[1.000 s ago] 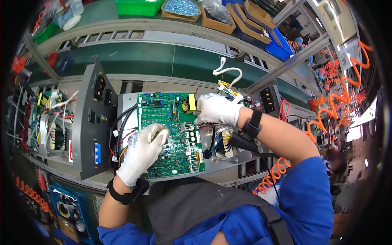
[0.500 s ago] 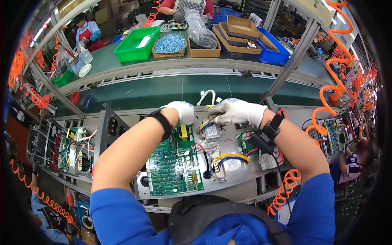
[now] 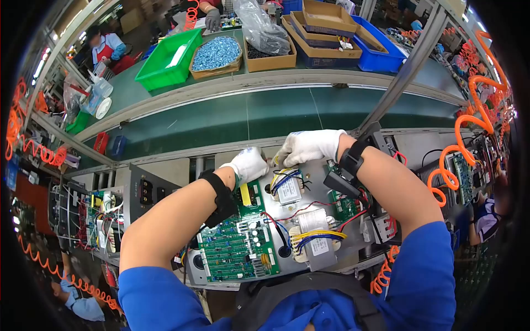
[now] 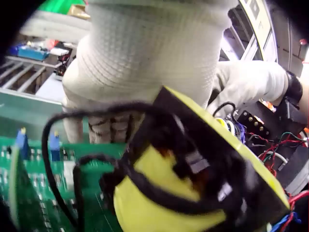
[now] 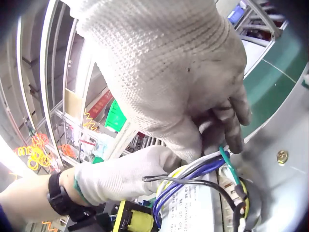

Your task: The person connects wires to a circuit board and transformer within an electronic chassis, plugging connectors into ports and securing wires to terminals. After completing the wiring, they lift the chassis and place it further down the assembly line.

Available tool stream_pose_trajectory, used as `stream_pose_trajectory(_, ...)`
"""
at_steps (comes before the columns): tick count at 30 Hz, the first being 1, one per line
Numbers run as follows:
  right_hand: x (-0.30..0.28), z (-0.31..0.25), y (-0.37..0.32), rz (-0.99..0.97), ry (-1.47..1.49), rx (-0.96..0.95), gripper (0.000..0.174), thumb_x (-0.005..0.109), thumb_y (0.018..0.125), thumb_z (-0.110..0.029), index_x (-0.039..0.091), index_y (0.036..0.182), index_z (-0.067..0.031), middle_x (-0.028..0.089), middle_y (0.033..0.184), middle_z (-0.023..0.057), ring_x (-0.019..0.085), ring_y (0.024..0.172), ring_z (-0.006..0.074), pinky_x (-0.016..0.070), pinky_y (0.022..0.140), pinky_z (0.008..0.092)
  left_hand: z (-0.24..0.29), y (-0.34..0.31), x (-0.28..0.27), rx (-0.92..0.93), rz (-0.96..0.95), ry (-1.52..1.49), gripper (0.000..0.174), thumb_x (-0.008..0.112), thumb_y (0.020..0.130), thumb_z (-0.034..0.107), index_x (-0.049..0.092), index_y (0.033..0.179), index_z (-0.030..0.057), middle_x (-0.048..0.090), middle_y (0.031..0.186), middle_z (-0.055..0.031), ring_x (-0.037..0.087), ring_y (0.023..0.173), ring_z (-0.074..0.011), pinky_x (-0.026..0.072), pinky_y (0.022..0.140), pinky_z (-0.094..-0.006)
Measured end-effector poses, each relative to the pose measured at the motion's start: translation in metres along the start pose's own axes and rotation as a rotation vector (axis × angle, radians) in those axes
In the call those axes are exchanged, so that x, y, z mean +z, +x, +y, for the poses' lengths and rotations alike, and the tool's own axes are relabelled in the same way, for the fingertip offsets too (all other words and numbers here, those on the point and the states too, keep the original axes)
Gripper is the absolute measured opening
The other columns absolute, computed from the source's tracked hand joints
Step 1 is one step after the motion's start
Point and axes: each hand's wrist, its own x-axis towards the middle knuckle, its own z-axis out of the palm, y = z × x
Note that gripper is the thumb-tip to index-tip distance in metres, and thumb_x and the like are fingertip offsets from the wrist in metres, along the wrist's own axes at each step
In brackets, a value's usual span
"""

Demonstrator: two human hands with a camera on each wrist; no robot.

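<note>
My gloved right hand (image 3: 309,147) has its fingers curled at the upper edge of the metal chassis plate. In the right wrist view its thumb and fingertips pinch a bundle of white, blue and black wires (image 5: 205,166) above a labelled transformer (image 5: 189,209). Close to those fingertips is my gloved left hand (image 3: 248,164), curled, past the top of the green circuit board (image 3: 234,243). I cannot tell what the left fingers hold. A yellow-and-black transformer (image 4: 164,186) stands on the board below the left wrist. Lower on the plate, a second transformer (image 3: 320,248) carries yellow and blue leads.
Grey panel (image 3: 144,190) stands upright left of the plate, beside another open unit (image 3: 99,218). Beyond the green conveyor (image 3: 221,118), a shelf bears a green bin (image 3: 149,77), a box of blue parts (image 3: 216,55) and cardboard trays (image 3: 326,52). Orange coiled hose (image 3: 469,124) hangs at right.
Both hands have moved from over the circuit board to the plate's upper edge and come together there. The white cable seen earlier beyond the plate no longer shows. The head view has tilted up.
</note>
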Motion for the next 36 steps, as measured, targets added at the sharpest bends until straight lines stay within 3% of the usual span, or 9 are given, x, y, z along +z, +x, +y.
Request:
stream_pose_trajectory(3, -0.002, 0.006, -0.007, 0.002, 0.082, -0.056, 0.031, 0.059, 0.086, -0.017, 0.068, 0.111, -0.0006, 0.069, 0.107, 0.0182, 0.064, 0.090, 0.0267, 0.0494, 0.084, 0.0332, 0.007, -0.015, -0.018, -0.011, 0.093, -0.166, 0.031, 0.065, 0.071, 0.019, 0.068, 0.093, -0.0041, 0.069, 0.086, -0.0215, 0.068, 0.092, -0.0285, 0.0516, 0.079, -0.0365)
stream_pose_trajectory(7, 0.003, 0.006, -0.012, 0.055, -0.025, -0.070, 0.033, 0.060, 0.086, -0.016, 0.066, 0.113, 0.0001, 0.067, 0.112, 0.0189, 0.064, 0.097, 0.0301, 0.0483, 0.089, 0.0362, 0.003, -0.053, -0.040, 0.563, 0.139, -1.013, 0.027, 0.055, 0.094, 0.016, 0.058, 0.113, -0.0032, 0.069, 0.089, -0.0143, 0.067, 0.093, -0.0180, 0.0533, 0.078, -0.0300)
stream_pose_trajectory(12, -0.004, -0.067, -0.059, 0.298, -0.223, -0.063, 0.038, 0.063, 0.085, -0.018, 0.063, 0.121, -0.0041, 0.068, 0.104, 0.0174, 0.065, 0.096, 0.0257, 0.0489, 0.087, 0.0338, 0.041, -0.105, -0.033, 0.437, 0.114, -0.629, 0.033, 0.042, 0.104, 0.025, 0.053, 0.113, -0.0049, 0.068, 0.092, -0.0141, 0.069, 0.078, -0.0179, 0.0559, 0.070, -0.0302)
stream_pose_trajectory(19, 0.028, -0.119, -0.118, 0.561, 0.363, -0.178, 0.035, 0.059, 0.098, -0.026, 0.060, 0.120, 0.0011, 0.066, 0.107, 0.0069, 0.060, 0.099, 0.0132, 0.0496, 0.087, 0.0287, 0.084, -0.118, 0.016, 0.347, -0.009, -0.644, 0.038, 0.050, 0.100, 0.033, 0.053, 0.115, -0.0019, 0.067, 0.081, -0.0107, 0.068, 0.069, -0.0167, 0.0536, 0.057, -0.0308)
stream_pose_trajectory(21, 0.050, -0.109, -0.121, 0.673, 0.774, -0.227, 0.033, 0.055, 0.100, -0.025, 0.059, 0.118, 0.0031, 0.066, 0.103, 0.0086, 0.061, 0.098, 0.0148, 0.0504, 0.086, 0.0288, 0.082, -0.108, 0.044, 0.615, 0.508, -0.304, 0.051, 0.059, 0.094, 0.040, 0.051, 0.123, -0.0014, 0.066, 0.092, -0.0147, 0.068, 0.079, -0.0208, 0.0538, 0.067, -0.0333)
stream_pose_trajectory(22, 0.053, -0.095, -0.126, 0.726, 0.763, -0.260, 0.033, 0.053, 0.101, -0.024, 0.056, 0.118, 0.0041, 0.064, 0.096, 0.0084, 0.060, 0.095, 0.0156, 0.0500, 0.086, 0.0297, 0.073, -0.099, 0.041, 0.522, 0.350, -0.278, 0.067, 0.067, 0.086, 0.045, 0.048, 0.133, 0.0007, 0.064, 0.101, -0.0171, 0.066, 0.090, -0.0239, 0.0524, 0.077, -0.0338)
stream_pose_trajectory(27, 0.068, -0.079, -0.134, 0.527, 0.763, -0.185, 0.054, 0.056, 0.099, -0.028, 0.039, 0.139, 0.0039, 0.060, 0.085, 0.0037, 0.058, 0.079, 0.0114, 0.0473, 0.069, 0.0260, 0.069, -0.125, 0.028, 0.766, 0.854, -0.304, 0.039, 0.059, 0.090, 0.010, 0.055, 0.128, 0.0048, 0.068, 0.097, -0.0134, 0.067, 0.081, -0.0233, 0.0519, 0.074, -0.0342)
stream_pose_trajectory(30, 0.071, -0.098, -0.125, 0.595, 0.748, -0.009, 0.043, 0.062, 0.095, -0.028, 0.054, 0.121, 0.0048, 0.063, 0.084, 0.0050, 0.059, 0.074, 0.0112, 0.0479, 0.065, 0.0239, 0.072, -0.133, 0.025, 0.703, 0.663, -0.203, 0.019, 0.060, 0.089, 0.012, 0.066, 0.103, 0.0006, 0.067, 0.084, -0.0160, 0.067, 0.079, -0.0250, 0.0519, 0.073, -0.0337)
stream_pose_trajectory(36, 0.047, -0.094, -0.120, 0.780, 0.461, 0.139, 0.029, 0.064, 0.094, -0.023, 0.064, 0.099, 0.0054, 0.064, 0.077, 0.0038, 0.060, 0.073, 0.0108, 0.0493, 0.066, 0.0258, 0.061, -0.121, 0.025, 0.606, 0.640, -0.240, 0.030, 0.057, 0.090, 0.017, 0.061, 0.115, 0.0011, 0.068, 0.093, -0.0182, 0.067, 0.086, -0.0318, 0.0516, 0.075, -0.0374)
